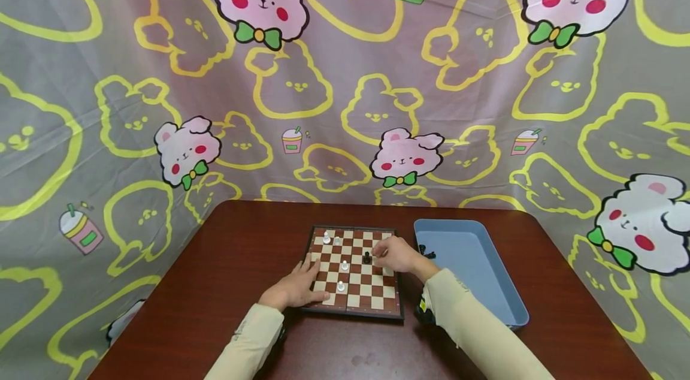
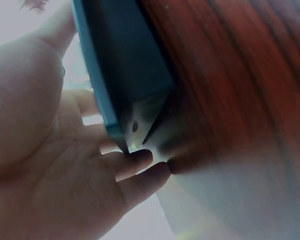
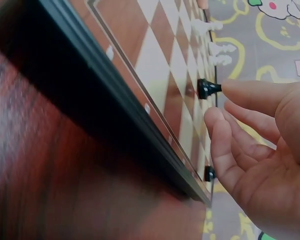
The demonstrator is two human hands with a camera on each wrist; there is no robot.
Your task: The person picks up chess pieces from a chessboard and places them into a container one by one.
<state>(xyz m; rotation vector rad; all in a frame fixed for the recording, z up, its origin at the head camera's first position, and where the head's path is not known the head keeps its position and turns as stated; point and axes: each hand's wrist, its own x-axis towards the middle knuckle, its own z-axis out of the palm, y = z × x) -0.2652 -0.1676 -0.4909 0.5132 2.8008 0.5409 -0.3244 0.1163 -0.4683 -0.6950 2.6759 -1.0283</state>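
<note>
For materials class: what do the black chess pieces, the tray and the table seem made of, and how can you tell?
Black chess pieces: probably plastic, slightly glossy; faint highlights show.
Tray: likely plastic, smooth; even blue colour, rounded corners.
Table: wood or wood-look laminate, somewhat shiny; dark grain-like streaks, soft reflections.

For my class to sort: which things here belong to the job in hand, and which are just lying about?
In the job: left hand, right hand, chessboard, white chess pieces, black chess piece; probably the blue tray with black pieces.

Just surroundings: wooden table, cartoon-print curtain.
</note>
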